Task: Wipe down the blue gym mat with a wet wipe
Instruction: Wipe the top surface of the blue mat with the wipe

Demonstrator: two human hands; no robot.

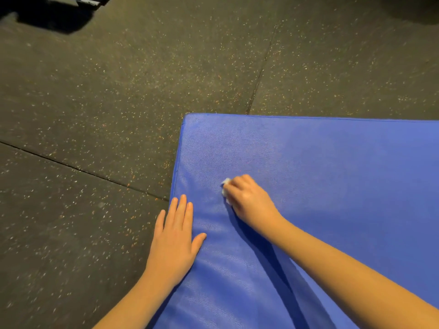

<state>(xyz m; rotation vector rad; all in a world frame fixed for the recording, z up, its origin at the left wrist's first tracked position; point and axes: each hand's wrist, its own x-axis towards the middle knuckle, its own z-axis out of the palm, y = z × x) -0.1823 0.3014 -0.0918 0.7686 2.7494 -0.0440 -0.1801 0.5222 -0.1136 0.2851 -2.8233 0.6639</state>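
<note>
Right hand (247, 198) fingers curl round a bunched white wet wipe (226, 189), pressing it onto the blue gym mat (332, 176) near its far-left corner. Left hand (175, 241) lies flat — fingers straight — on the mat's left edge, over speckled dark floor (107, 103).

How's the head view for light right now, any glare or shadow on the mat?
Head view: dim, warm light; soft sheen on the mat beside the left hand; the right arm throws a dark shadow across it; the wipe under the right hand looks slightly blurred.
</note>
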